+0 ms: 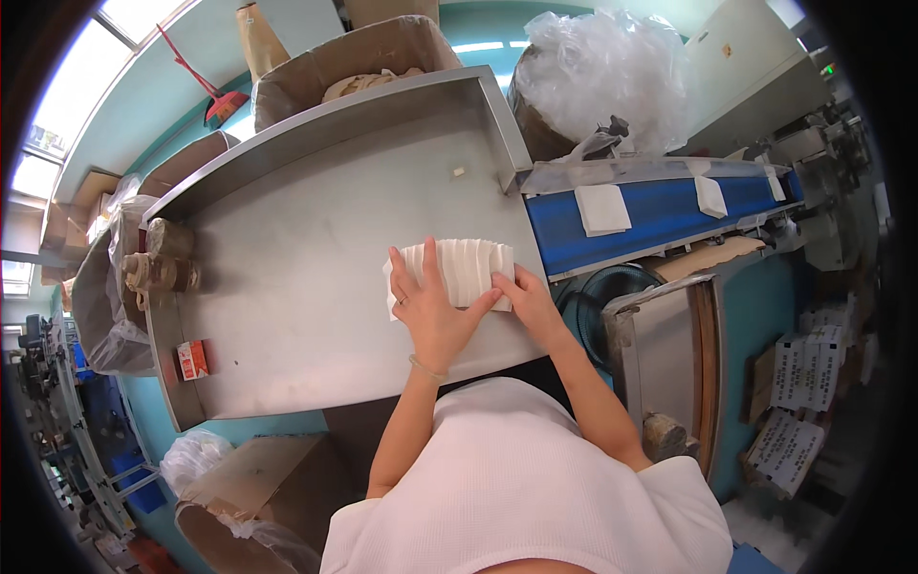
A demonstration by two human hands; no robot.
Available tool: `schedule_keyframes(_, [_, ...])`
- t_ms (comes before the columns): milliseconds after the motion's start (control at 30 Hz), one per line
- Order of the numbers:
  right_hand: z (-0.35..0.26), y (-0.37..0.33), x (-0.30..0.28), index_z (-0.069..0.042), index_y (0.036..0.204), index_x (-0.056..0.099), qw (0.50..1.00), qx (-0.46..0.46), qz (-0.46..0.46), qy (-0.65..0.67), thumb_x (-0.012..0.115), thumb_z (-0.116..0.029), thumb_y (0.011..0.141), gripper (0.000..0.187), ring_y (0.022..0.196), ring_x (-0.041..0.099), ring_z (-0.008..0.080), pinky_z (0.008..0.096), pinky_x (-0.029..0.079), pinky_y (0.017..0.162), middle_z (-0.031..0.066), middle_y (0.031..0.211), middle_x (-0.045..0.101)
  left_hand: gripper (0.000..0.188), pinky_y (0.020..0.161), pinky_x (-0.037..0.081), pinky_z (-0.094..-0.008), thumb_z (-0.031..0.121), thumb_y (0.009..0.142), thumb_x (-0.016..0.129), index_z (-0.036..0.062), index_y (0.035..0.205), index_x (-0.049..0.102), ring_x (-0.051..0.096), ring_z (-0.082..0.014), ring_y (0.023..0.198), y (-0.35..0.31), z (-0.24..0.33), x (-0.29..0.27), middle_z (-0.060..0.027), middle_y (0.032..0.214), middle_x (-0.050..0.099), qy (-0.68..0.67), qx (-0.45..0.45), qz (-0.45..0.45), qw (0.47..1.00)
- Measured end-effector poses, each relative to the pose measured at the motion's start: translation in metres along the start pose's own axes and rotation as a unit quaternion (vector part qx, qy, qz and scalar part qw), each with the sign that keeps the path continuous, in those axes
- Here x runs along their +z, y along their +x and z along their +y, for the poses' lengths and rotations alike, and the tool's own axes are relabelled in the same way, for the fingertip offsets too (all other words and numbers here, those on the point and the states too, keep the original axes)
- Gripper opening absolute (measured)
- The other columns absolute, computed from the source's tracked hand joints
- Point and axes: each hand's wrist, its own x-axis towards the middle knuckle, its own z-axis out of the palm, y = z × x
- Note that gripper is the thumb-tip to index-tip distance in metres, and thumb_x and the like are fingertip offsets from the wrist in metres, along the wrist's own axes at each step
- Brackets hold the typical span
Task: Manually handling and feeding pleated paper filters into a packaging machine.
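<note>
A row of white folded paper napkins [466, 266] stands packed side by side on the metal table [306, 277], close to its near right corner. My left hand [430, 320] lies over the row's left part with its fingers spread and the thumb stretched to the right. At the right end my right hand [532, 304] pinches the last napkins between thumb and fingers. The two hands nearly meet at the row's near edge.
A blue conveyor belt [655, 222] carrying folded napkins [602, 210] adjoins the table's right side. A small red-and-white box [192, 360] sits at the left edge near a tape roll [170, 237]. Cardboard boxes [258, 478] and a bulging clear plastic bag [612, 77] surround the table.
</note>
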Motion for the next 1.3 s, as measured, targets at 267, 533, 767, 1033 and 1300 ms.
schedule_keyframes(267, [0.013,0.023,-0.043,0.006,0.124,0.050,0.956,0.103,0.132,0.240,0.064,-0.033,0.095,0.050,0.092,0.066,0.0196,0.0284,0.056,0.077,0.0119,0.104,0.062,0.090,0.095,0.035,-0.0616,0.038,0.070,0.078,0.0180,0.148,0.037,0.024,-0.0474,0.138,0.000,0.004,0.019,-0.0272,0.155,0.013,0.031,0.002,-0.020,0.999])
schedule_keyframes(533, [0.008,0.008,-0.019,-0.002,0.130,0.045,0.939,-0.075,0.277,-0.191,0.065,-0.005,0.079,0.055,0.110,0.054,0.0284,0.0379,0.043,0.087,0.0179,0.126,0.049,0.084,0.095,0.036,-0.0598,0.032,0.070,0.078,0.0191,0.145,0.042,0.028,-0.0468,0.136,0.005,0.011,0.019,-0.0255,0.155,0.018,0.020,0.021,0.007,1.000])
schedule_keyframes(767, [-0.036,0.018,-0.027,-0.010,0.113,0.062,0.741,-0.326,0.180,-0.559,0.064,-0.009,0.080,0.033,0.120,0.048,0.0331,0.0503,0.031,0.101,0.0110,0.128,0.053,0.082,0.094,0.038,-0.0587,0.030,0.070,0.078,0.0191,0.144,0.043,0.029,-0.0468,0.135,0.004,0.008,0.023,-0.0256,0.154,0.019,0.025,0.023,0.020,0.999])
schedule_keyframes(1033, [-0.011,0.008,-0.022,0.001,0.112,0.062,0.991,0.005,0.022,-0.129,0.059,-0.046,0.094,0.051,0.089,0.066,0.0298,0.0357,0.050,0.080,0.0185,0.096,0.068,0.087,0.103,0.036,-0.0539,0.039,0.076,0.079,0.0044,0.144,0.038,0.029,-0.0435,0.136,0.000,0.015,0.009,-0.0262,0.151,0.024,-0.135,0.017,0.058,0.989])
schedule_keyframes(1300, [-0.003,0.013,-0.029,-0.001,0.122,0.062,0.976,0.117,-0.001,0.183,0.060,-0.037,0.096,0.044,0.096,0.062,0.0160,0.0292,0.048,0.086,0.0083,0.106,0.068,0.107,0.110,0.031,-0.0466,0.045,0.073,0.083,-0.0056,0.146,0.025,0.032,-0.0393,0.135,-0.004,0.011,0.026,-0.0283,0.144,0.032,-0.174,-0.065,0.020,0.982])
